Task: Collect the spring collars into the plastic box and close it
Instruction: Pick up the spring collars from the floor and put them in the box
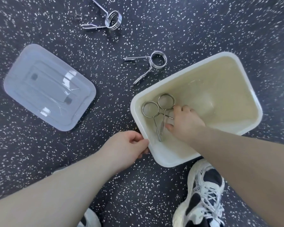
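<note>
The white plastic box (246,89) stands open on the floor at the right. Two chrome spring collars lie inside it, one (150,110) by the left wall and one (166,101) beside it. My right hand (184,122) reaches into the box, with its fingers curled over a handle of the right-hand collar. At the box's near left corner, my left hand (129,147) pinches the rim. Two more spring collars lie on the floor beyond the box, a nearer one (157,60) and a farther one (112,20). The translucent lid (47,86) lies flat at the left.
The floor is dark rubber with white speckles. My right shoe (203,190), white and dark, stands just below the box. The toe of the other shoe (88,218) shows at the bottom edge.
</note>
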A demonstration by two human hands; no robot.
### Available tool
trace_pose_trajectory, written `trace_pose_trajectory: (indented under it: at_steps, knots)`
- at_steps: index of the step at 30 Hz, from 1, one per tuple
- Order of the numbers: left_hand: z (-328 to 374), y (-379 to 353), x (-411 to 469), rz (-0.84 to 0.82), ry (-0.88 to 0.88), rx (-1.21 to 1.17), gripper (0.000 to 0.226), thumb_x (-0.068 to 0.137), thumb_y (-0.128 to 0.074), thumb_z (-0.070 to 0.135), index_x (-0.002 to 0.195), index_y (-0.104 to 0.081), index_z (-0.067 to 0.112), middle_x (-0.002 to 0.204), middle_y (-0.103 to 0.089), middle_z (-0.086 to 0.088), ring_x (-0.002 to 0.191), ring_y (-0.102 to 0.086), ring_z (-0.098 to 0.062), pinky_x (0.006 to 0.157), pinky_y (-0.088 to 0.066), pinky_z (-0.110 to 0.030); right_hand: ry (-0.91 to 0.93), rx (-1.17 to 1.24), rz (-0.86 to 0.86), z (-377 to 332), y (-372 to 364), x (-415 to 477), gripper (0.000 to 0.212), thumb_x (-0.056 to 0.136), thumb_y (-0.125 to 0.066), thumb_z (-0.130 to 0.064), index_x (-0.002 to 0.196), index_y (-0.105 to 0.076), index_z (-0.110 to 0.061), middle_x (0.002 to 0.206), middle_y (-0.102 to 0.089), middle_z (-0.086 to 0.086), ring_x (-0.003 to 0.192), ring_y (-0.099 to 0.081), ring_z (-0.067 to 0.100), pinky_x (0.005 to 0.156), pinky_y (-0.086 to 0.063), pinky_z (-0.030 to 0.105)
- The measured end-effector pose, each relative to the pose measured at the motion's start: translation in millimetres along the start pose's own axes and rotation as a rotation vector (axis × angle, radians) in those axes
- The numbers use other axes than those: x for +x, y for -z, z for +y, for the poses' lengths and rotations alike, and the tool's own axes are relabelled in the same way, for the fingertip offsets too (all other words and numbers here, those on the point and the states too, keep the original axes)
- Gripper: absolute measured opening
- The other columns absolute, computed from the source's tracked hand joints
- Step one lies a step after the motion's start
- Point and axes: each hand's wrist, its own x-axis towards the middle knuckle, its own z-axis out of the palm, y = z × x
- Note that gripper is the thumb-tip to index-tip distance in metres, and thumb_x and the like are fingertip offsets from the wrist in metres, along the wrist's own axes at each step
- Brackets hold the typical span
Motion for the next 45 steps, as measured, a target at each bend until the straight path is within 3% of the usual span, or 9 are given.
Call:
trace_pose_trajectory:
  at_steps: [3, 6, 10, 18, 24, 30, 33, 41, 45]
  knots:
    - [7, 9, -10, 0.059, 0.026, 0.035, 0.023, 0.089, -0.057, 0.043, 0.082, -0.072, 0.027, 0.083, -0.078, 0.002, 0.081, -0.073, -0.024, 0.068, -0.054, -0.032, 0.038, -0.009, -0.033, -5, 26, -11, 0.046, 0.093, -0.051, -0.040, 0.125, -0.043, -0.008, 0.123, -0.047, 0.014, 0.114, -0.049, 0.035, 0.089, -0.048, 0.043]
    - [27, 21, -19, 0.178, 0.003, 0.075, 0.020, 0.092, -0.048, 0.039, 0.090, -0.066, 0.031, 0.087, -0.074, 0.006, 0.081, -0.071, -0.018, 0.068, -0.054, -0.033, 0.215, 0.066, -0.006, -13, 67, -19, 0.014, 0.091, -0.043, -0.030, 0.090, -0.051, -0.018, 0.091, -0.052, 0.003, 0.092, -0.058, 0.030, 0.073, -0.050, 0.037]
    - [59, 34, -18, 0.311, -0.083, 0.094, 0.016, 0.095, -0.044, 0.036, 0.097, -0.058, 0.030, 0.084, -0.065, 0.008, 0.073, -0.060, -0.011, 0.055, -0.038, -0.030, 0.418, 0.203, 0.109, -18, 122, -31, 0.016, 0.084, -0.049, -0.026, 0.069, -0.051, -0.018, 0.061, -0.052, -0.005, 0.062, -0.050, 0.018, 0.053, -0.040, 0.031]
    - [67, 65, -16, 0.361, -0.170, 0.031, 0.011, 0.096, -0.043, 0.027, 0.100, -0.054, 0.029, 0.081, -0.060, 0.006, 0.065, -0.052, -0.013, 0.055, -0.036, -0.030, 0.437, 0.358, 0.326, -44, 162, -14, 0.011, 0.087, -0.051, -0.021, 0.080, -0.058, -0.016, 0.062, -0.055, -0.004, 0.061, -0.052, 0.020, 0.056, -0.043, 0.031]
    - [66, 121, 12, 0.279, -0.143, 0.054, 0.014, 0.094, -0.043, 0.031, 0.094, -0.057, 0.030, 0.089, -0.068, 0.001, 0.086, -0.068, -0.023, 0.076, -0.051, -0.035, 0.433, 0.068, 0.108, -80, 164, 43, 0.016, 0.091, -0.042, -0.016, 0.096, -0.057, -0.019, 0.080, -0.064, 0.003, 0.067, -0.052, 0.020, 0.062, -0.049, 0.035]
    - [68, 146, 38, 0.174, -0.167, 0.159, 0.015, 0.092, -0.043, 0.036, 0.095, -0.057, 0.032, 0.090, -0.073, 0.002, 0.085, -0.072, -0.022, 0.084, -0.056, -0.040, 0.349, -0.314, -0.279, -102, 169, 79, 0.040, 0.095, -0.043, -0.011, 0.132, -0.047, -0.026, 0.105, -0.050, 0.002, 0.065, -0.042, 0.010, 0.056, -0.038, 0.026]
    - [69, 152, 49, 0.154, -0.187, 0.168, 0.016, 0.094, -0.043, 0.029, 0.098, -0.059, 0.025, 0.092, -0.073, 0.002, 0.073, -0.068, -0.018, 0.086, -0.056, -0.041, 0.336, -0.428, -0.320, -108, 160, 92, 0.044, 0.092, -0.046, -0.009, 0.135, -0.045, -0.021, 0.104, -0.055, 0.004, 0.069, -0.050, 0.015, 0.063, -0.046, 0.032]
    - [76, 169, 74, 0.188, -0.210, 0.198, 0.023, 0.095, -0.042, 0.026, 0.105, -0.061, 0.017, 0.096, -0.074, -0.002, 0.077, -0.068, -0.020, 0.076, -0.052, -0.032, 0.304, -0.639, -0.357, -112, 147, 104, 0.031, 0.093, -0.046, -0.008, 0.121, -0.059, -0.006, 0.071, -0.049, 0.002, 0.051, -0.044, 0.015, 0.043, -0.037, 0.025]
    - [72, 165, 86, 0.186, -0.188, 0.199, 0.018, 0.087, -0.044, 0.035, 0.098, -0.059, 0.031, 0.096, -0.074, 0.001, 0.087, -0.072, -0.021, 0.090, -0.055, -0.042, 0.315, -0.542, -0.251, -109, 139, 116, 0.041, 0.090, -0.049, -0.006, 0.130, -0.044, -0.008, 0.093, -0.052, 0.008, 0.069, -0.048, 0.021, 0.049, -0.035, 0.029]
